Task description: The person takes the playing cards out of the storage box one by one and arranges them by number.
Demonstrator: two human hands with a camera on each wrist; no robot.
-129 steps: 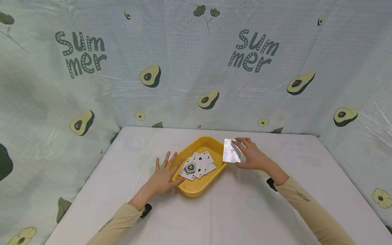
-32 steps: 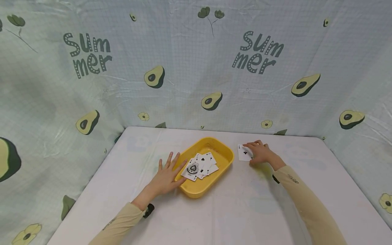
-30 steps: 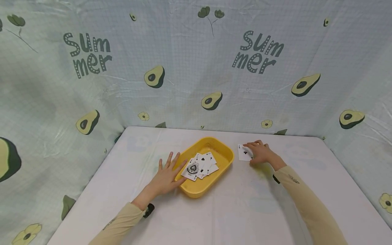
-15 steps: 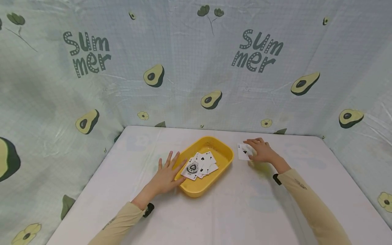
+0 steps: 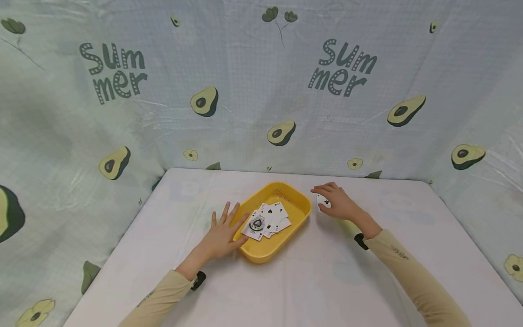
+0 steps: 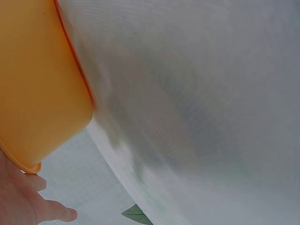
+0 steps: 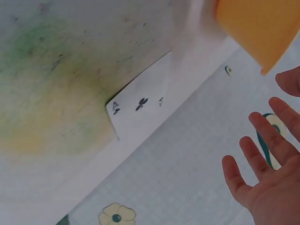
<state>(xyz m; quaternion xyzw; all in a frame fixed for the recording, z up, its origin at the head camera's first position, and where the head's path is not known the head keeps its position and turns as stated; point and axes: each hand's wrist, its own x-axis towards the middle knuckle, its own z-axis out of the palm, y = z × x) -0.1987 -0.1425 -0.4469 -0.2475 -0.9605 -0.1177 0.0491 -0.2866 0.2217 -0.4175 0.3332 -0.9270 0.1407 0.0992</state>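
The ace of clubs (image 5: 323,200) lies face up on the white table, right of a yellow plastic tray (image 5: 261,259). Above it hovers my right hand (image 5: 340,205), partly covering it in the head view. In the right wrist view, the fingers of that hand (image 7: 272,176) are extended and apart from the card (image 7: 144,91). My left hand (image 5: 218,237) rests with spread fingers on the tray's left rim. Its fingers show beside the tray (image 6: 40,79) in the left wrist view. Inside the tray, several overlapping playing cards lie face up, including an ace of spades (image 5: 256,224).
A white cloth covers the table (image 5: 310,281). Behind it hangs a pale curtain (image 5: 245,63) printed with avocados and the word "summer". Dark wrist bands sit on both wrists.
The ace of clubs, held in my right hand beside the tray earlier, was lowered to the table and let go. My right hand has since shifted left towards the tray; my left hand stays put.
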